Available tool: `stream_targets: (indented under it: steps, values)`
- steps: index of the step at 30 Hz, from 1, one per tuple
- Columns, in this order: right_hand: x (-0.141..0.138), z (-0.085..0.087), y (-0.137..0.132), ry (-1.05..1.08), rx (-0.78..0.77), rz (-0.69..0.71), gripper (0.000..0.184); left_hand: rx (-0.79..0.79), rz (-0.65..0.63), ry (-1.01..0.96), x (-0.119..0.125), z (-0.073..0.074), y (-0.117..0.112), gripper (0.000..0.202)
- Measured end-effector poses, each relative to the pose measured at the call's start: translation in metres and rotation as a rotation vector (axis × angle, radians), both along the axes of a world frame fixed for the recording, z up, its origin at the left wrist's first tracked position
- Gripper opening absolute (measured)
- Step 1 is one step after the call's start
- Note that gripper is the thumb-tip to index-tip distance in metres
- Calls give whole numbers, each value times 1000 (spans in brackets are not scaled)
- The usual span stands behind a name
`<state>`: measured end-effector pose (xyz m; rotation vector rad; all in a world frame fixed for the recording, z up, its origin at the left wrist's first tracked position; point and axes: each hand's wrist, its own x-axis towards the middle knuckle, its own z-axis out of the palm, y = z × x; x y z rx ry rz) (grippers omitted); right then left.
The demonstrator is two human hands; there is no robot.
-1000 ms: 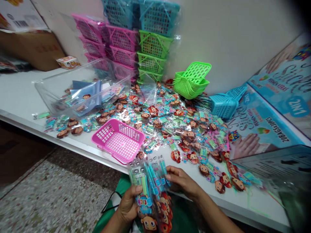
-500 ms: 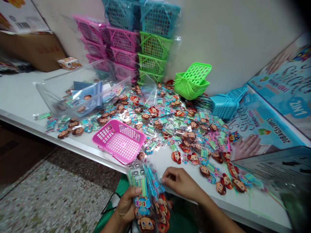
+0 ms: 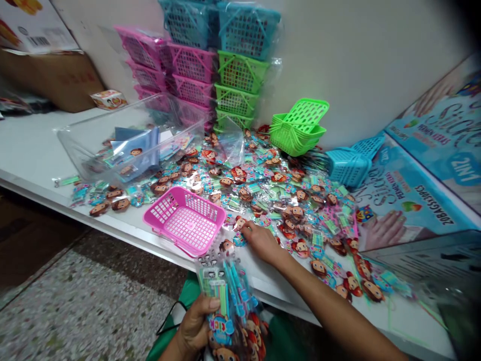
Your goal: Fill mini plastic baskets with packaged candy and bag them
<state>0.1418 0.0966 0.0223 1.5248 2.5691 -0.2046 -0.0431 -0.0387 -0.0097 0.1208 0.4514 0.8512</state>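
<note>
Below the table's front edge, my left hand (image 3: 196,321) is closed around a bundle of clear plastic packets (image 3: 225,301) with green and blue sticks inside, "Stick" lettering and printed cartoon heads. Over the table, my right hand (image 3: 261,241) has its fingertips pinched at a single packet (image 3: 239,223) with a cartoon head, just right of the pink basket. That pink basket (image 3: 195,220) stands at the front edge, its handle folded down. Many similar packets (image 3: 278,175) lie spread over the table behind and to the right of my right hand.
A clear plastic bin (image 3: 75,143) with packets and a blue sheet stands at the left. Stacked pink baskets (image 3: 193,65), blue and green ones rise at the wall. Loose green baskets (image 3: 296,133) and blue baskets (image 3: 349,165) sit right of them. Printed cartons (image 3: 417,200) lean at the right.
My right hand has moved away from the bundle, forward and slightly left, to a packet on the table. My left hand still holds the bundle, slightly lower in view.
</note>
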Motion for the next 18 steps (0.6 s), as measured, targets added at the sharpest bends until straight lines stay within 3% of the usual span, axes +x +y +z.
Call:
stream_targets:
  steps: [6,10,14,18]
  values:
    - [-4,-3,-21,-8,-23,-36,42,7,-64,41,1,-3,-1,56]
    - [13,24,-33,-46,-4,-27,24,47,-83,67,-3,-1,-5,54]
    - [38,64,-54,-11,-112,267,18,105,-119,83,-1,11,-4,60]
    - [38,77,-66,54,-288,542,13,129,-134,128,6,18,1,61]
